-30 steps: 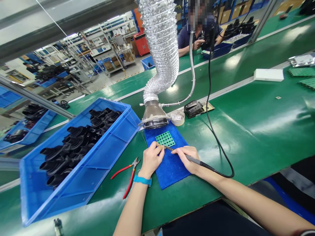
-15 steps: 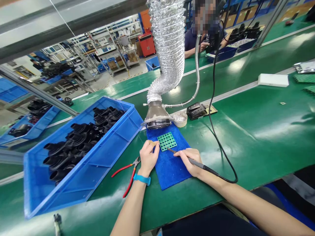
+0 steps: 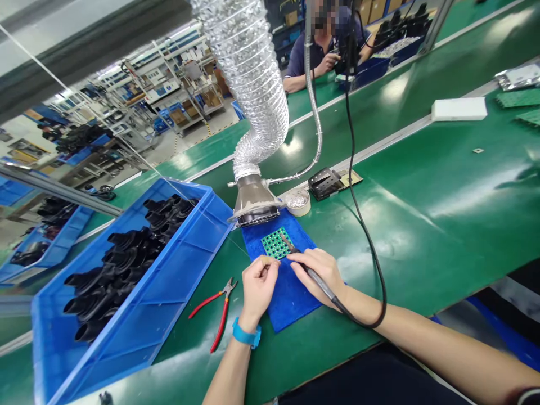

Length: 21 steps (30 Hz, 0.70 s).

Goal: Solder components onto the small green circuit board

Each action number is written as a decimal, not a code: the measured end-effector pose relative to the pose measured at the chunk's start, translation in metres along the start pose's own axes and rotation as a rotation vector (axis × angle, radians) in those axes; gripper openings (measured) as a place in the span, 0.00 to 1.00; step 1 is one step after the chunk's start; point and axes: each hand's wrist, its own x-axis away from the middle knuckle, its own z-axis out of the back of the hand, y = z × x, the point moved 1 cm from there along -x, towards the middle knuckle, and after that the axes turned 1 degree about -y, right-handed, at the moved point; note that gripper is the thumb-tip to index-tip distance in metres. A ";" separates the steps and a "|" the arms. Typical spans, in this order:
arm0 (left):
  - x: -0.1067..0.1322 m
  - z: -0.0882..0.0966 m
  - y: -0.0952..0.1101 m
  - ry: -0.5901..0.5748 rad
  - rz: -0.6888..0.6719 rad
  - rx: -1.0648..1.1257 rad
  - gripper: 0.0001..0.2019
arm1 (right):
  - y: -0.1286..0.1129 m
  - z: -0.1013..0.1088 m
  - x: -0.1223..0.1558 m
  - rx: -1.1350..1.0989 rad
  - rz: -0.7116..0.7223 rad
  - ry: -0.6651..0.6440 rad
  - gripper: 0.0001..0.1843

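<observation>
A small green circuit board [image 3: 274, 243] lies on a blue cloth mat [image 3: 291, 292] under the mouth of a fume hood [image 3: 254, 202]. My right hand [image 3: 321, 270] grips a soldering iron [image 3: 310, 271] like a pen, with its tip on the board's right edge. My left hand [image 3: 258, 286] rests on the mat just below the board. Its fingers are pinched together on something thin that I cannot make out. A blue band sits on that wrist.
Red-handled cutters [image 3: 214, 307] lie left of the mat. A blue bin [image 3: 177, 270] of black rubber parts stands further left. Behind the hood are a solder spool [image 3: 297, 201], an iron stand [image 3: 324, 183] and the silver duct [image 3: 248, 73]. A person works across the belt.
The iron's tip has moved up from the mat onto the board's right edge. My left hand has shifted slightly down and right, to below the board. The view has tilted left.
</observation>
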 end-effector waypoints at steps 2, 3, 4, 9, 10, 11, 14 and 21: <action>0.006 -0.005 0.008 -0.061 -0.031 0.000 0.11 | -0.001 -0.002 0.002 0.021 0.026 -0.044 0.09; 0.008 -0.007 0.011 -0.083 -0.047 -0.001 0.12 | -0.001 -0.002 0.003 0.024 0.036 -0.060 0.09; 0.010 -0.009 0.013 -0.101 -0.062 -0.003 0.12 | -0.001 -0.002 0.004 0.025 0.045 -0.074 0.09; 0.004 0.002 0.016 -0.166 -0.193 -0.097 0.10 | -0.004 0.000 0.004 0.037 0.045 -0.101 0.11; 0.000 0.010 0.016 -0.187 -0.232 -0.134 0.08 | -0.004 0.000 0.003 0.039 0.028 -0.097 0.10; -0.004 0.020 0.016 -0.200 -0.276 -0.170 0.06 | -0.005 0.001 0.002 0.040 0.011 -0.092 0.10; -0.017 0.050 0.010 -0.150 -0.339 -0.241 0.04 | -0.004 0.002 0.000 0.031 -0.024 -0.084 0.10; -0.022 0.069 -0.026 0.387 0.003 -0.077 0.06 | 0.001 0.004 0.000 -0.051 -0.076 0.008 0.05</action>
